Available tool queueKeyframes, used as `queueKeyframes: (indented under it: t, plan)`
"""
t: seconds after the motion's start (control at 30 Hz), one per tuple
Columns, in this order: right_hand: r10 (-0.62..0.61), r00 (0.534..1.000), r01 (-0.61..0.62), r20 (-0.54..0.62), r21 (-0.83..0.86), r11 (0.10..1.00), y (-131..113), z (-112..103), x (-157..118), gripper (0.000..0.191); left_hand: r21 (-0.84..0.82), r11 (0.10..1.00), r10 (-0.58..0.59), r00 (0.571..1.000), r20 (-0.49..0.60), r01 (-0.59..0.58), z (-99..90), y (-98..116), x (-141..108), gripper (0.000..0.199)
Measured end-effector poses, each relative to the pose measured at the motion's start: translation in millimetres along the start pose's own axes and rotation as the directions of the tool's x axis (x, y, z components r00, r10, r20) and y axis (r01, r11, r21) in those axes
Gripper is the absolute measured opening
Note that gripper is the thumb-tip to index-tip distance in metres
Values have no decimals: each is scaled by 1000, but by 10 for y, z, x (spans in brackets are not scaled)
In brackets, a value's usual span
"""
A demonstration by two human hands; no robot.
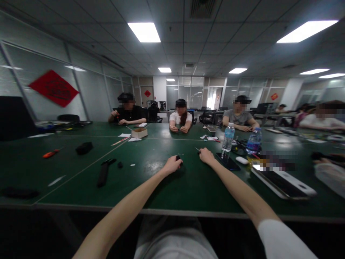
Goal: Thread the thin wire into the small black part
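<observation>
Green-topped work table [151, 190], viewed from the seated person's edge.

Well left of the left hand [171, 165]: an orange-handled screwdriver [50, 153] and a black fabric pouch [84, 148]. Nearer the hand: a long black strip [103, 175], a small black piece [120, 164] and a white scrap [132, 164]. Farther ahead and to its left: an open cardboard box [139, 132].

Left hand: fingers closed on a small black object [178, 158], held at the fingertips; its exact shape is hidden.

Right hand [206, 156]: apart from the left, fingers curled around a thin metal-tipped tool [197, 149]. Only the tip shows, pointing toward the left hand.

Just right of the right hand: a black tablet [228, 162], with a clear water bottle [228, 138] upright at its far edge. Beyond: a second water bottle [253, 141], a white computer mouse [242, 160] and a white-edged laptop [283, 183]. At the right edge, a co-worker's hand [320, 162], blurred. Three seated co-workers [180, 117] sit across the table, well apart from both hands.
</observation>
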State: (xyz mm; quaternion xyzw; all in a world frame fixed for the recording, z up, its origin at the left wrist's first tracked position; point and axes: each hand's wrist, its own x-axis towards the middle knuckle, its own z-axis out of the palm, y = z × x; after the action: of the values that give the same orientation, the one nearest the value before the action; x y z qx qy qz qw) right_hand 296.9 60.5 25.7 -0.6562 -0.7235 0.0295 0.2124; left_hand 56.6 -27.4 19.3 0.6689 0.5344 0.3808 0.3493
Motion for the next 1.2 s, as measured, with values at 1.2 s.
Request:
queueKeyframes:
  t: [1.2]
  plan:
    - [-236, 966, 25, 109, 865, 501, -765, 7, -1010, 28, 183, 968, 174, 985, 9, -173, 22, 64, -33, 27]
